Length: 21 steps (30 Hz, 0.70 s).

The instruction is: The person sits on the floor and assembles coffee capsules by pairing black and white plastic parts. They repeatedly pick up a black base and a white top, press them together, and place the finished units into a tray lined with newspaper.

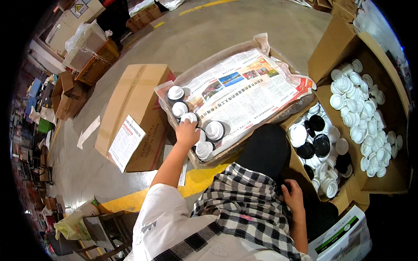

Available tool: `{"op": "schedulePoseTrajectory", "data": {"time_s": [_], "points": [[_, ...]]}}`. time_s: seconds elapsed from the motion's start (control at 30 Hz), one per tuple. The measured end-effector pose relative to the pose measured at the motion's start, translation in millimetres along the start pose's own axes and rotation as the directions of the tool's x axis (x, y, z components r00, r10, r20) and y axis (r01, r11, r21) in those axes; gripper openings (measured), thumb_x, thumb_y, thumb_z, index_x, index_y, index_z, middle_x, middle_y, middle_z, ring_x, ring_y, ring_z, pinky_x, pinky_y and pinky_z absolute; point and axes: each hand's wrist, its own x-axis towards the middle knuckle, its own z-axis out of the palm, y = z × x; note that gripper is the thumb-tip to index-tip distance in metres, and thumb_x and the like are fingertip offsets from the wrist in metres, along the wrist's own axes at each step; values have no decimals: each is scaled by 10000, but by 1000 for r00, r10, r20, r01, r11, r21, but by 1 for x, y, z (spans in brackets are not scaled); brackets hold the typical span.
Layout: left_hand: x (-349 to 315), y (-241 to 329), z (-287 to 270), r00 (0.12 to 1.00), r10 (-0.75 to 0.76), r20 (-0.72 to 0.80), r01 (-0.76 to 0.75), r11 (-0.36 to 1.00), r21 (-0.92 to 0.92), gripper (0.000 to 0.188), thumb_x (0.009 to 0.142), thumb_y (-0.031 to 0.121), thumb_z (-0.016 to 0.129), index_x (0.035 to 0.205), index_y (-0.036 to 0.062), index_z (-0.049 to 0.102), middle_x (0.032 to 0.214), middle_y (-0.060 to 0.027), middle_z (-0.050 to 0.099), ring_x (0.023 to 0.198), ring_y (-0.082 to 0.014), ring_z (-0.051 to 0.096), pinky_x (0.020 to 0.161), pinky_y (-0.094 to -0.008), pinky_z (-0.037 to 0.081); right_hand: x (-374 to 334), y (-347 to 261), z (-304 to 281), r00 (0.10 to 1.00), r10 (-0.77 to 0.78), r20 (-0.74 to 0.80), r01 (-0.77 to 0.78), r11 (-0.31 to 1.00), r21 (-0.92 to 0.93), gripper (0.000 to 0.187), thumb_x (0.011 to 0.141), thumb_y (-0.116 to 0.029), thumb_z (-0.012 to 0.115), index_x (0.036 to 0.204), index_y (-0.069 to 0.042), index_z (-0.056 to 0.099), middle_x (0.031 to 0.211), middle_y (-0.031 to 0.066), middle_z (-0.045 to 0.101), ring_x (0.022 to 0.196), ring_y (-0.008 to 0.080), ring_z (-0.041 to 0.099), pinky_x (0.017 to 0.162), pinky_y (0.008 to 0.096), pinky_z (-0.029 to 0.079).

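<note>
A tray lined with newspaper lies before me. Along its left end stand several white stepped caps with black bases. My left hand reaches in there, its fingers closed round one white cap. Beside it are another white cap at the far corner and a wider one to the right. A near cap sits at the tray's close corner. My right hand rests by my right thigh, fingers loosely bent and apart, with nothing visible in it.
To my right, an open carton holds loose white and black caps; a taller carton behind it holds white parts. At left stands a closed carton with a paper sheet on it. A stool is lower left.
</note>
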Motion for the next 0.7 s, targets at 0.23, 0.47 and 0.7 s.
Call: {"op": "schedulePoseTrajectory", "data": {"time_s": [0.23,0.47,0.7], "points": [[9,29,34,921,389,37,-355,872,-337,554,705,275,658,1208,101,502,1083,-187,527,997,-381,487,857,-436,413,-1,0,-2,999,31,9,-31,998,57,276,839,-204,593,1028,-5,561,973,158,582,893,294,584,740,351,470],[19,25,32,899,408,157,-316,855,-412,542,678,213,657,1192,99,530,1065,-185,542,995,-365,495,864,-423,412,-10,14,-1,997,77,-23,-76,997,13,308,828,-237,601,1039,-16,564,975,158,580,869,304,580,739,367,472],[25,11,34,951,270,154,-107,751,-652,505,687,95,653,1177,49,541,990,-164,567,933,-312,533,838,-373,423,-1,20,-40,998,-10,-55,11,1000,15,290,830,-241,591,1033,-38,557,970,150,574,886,307,567,758,383,458]]}}
